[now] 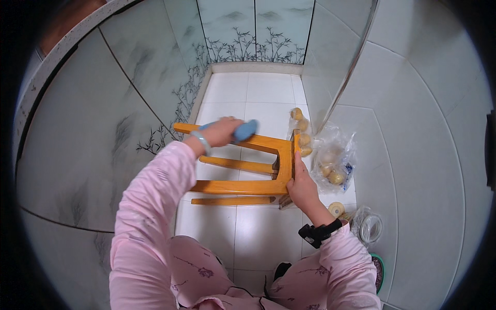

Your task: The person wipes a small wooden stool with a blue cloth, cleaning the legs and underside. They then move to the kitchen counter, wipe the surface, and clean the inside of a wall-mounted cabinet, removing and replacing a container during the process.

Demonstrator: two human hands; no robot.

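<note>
A wooden stool (286,161) lies on its side over the white tiled floor, its legs pointing left and its seat at the right. My left hand (221,132) holds a blue cloth (245,130) against the stool's upper leg; the cloth is slightly blurred. With my right hand (304,186) I grip the edge of the seat, the thumb or a finger laid along it. A pale bangle is on my left wrist and a black band with a small device on my right one.
Right of the stool, clear plastic bags hold round yellow fruit (336,177). Nearer me along the right wall stand a roll (336,209), a plastic-wrapped glass jar (371,228) and a green-rimmed container (383,271). Cabinet panels with a bamboo print (135,97) close off the left and far sides.
</note>
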